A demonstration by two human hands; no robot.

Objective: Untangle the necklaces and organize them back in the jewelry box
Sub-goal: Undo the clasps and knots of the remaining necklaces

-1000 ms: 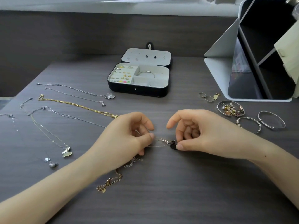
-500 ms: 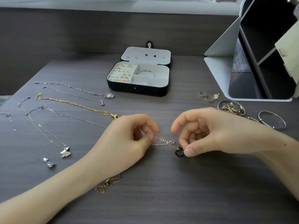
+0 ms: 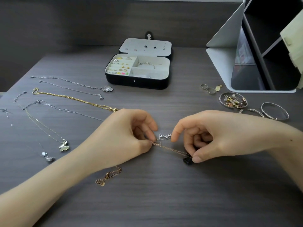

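Between my two hands stretches a thin rose-gold chain (image 3: 170, 149) tangled with a silver chain that carries an antler-shaped pendant (image 3: 165, 136). My left hand (image 3: 124, 138) pinches the chains at their left end. My right hand (image 3: 213, 136) pinches the black pendant (image 3: 187, 160) at the right end, just above the table. A rose-gold link chain (image 3: 109, 176) trails out from under my left wrist. The open black jewelry box (image 3: 137, 80) stands at the back centre, with rings, earrings and a bangle in its cream compartments.
Several untangled necklaces lie in rows on the left, among them a gold chain (image 3: 73, 98) and a butterfly pendant (image 3: 64, 146). Loose rings (image 3: 208, 88), a small dish of charms (image 3: 232, 100) and bangles (image 3: 274, 111) lie at right. A white shelf organiser (image 3: 255, 63) stands back right.
My right hand has pulled the black pendant down and to the right, drawing the chain taut. The antler pendant now shows between my hands. The link chain has slid left under my wrist.
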